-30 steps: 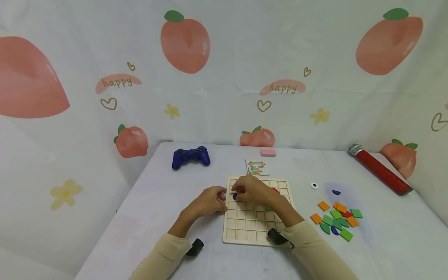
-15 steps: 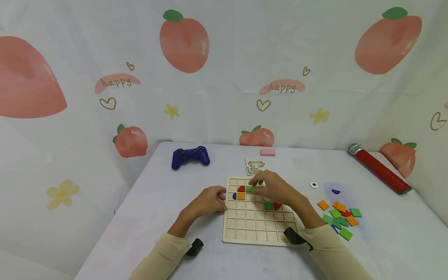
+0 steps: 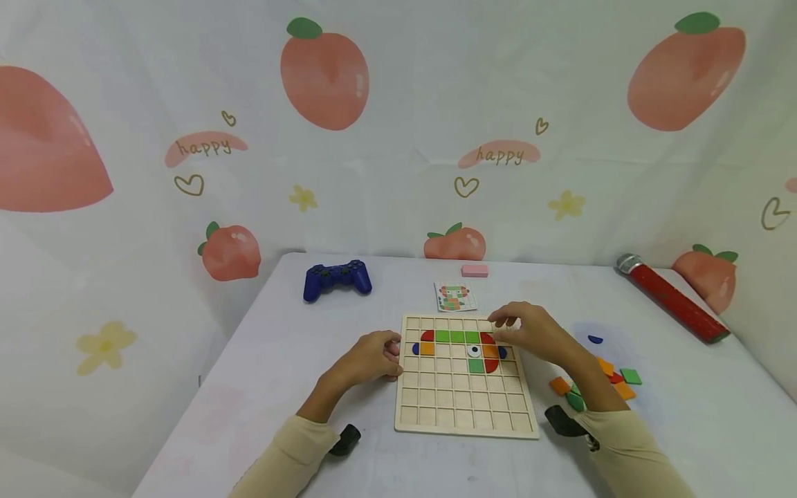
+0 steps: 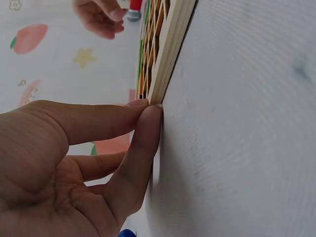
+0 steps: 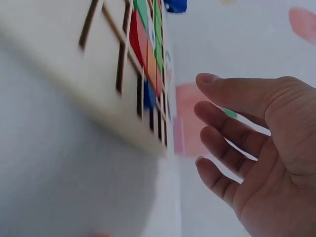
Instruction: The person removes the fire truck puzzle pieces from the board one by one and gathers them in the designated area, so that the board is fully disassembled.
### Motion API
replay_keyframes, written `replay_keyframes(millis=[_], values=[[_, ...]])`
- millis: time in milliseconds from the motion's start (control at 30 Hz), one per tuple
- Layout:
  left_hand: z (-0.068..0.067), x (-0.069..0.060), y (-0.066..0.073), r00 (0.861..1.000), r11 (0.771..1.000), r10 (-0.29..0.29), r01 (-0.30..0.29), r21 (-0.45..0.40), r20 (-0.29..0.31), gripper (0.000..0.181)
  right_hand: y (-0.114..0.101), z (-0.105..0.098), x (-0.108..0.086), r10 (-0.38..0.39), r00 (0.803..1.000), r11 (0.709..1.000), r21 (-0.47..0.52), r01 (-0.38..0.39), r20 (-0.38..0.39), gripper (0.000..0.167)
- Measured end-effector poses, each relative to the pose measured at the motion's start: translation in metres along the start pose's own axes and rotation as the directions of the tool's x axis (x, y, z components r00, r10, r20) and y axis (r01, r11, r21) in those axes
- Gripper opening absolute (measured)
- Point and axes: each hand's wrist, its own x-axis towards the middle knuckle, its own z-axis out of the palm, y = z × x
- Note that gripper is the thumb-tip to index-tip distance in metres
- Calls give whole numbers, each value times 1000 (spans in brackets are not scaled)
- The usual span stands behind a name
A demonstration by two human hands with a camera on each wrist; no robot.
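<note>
Right hand [image 3: 534, 335] has shifted rightward; green tile row [image 3: 457, 337] runs left-to-right.

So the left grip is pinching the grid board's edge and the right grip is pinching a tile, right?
Not quite: the right grip is empty, as the right wrist view shows. The left grip does pinch the edge of the grid board.
</note>
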Motion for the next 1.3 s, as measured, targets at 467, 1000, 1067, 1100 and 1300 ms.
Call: replay_keyframes(millis=[467,1000,1067,1100,1300], values=[[-2,0,-2,1000,1000,14,-14,-14,-1,62,34,-28,-17,162,985,986,-24,-163,-55,34],[0,-1,0,1000,1000,-10,10,-17,-5,60,66,-48,-32,304,952,952,-22,-305,-24,42],[0,-1,0,1000,1000,-3,3,-14,-6,60,69,-48,-34,315,949,949,-16,-315,-20,43],[0,0,-1,1000,1000,-2,2,-13,-5,60,70,-49,-35,317,948,948,-15,-317,-21,43],[0,1,-2,1000,1000,1,-1,-2,1,60,79,-48,-37,315,949,949,-13,-315,-15,42]])
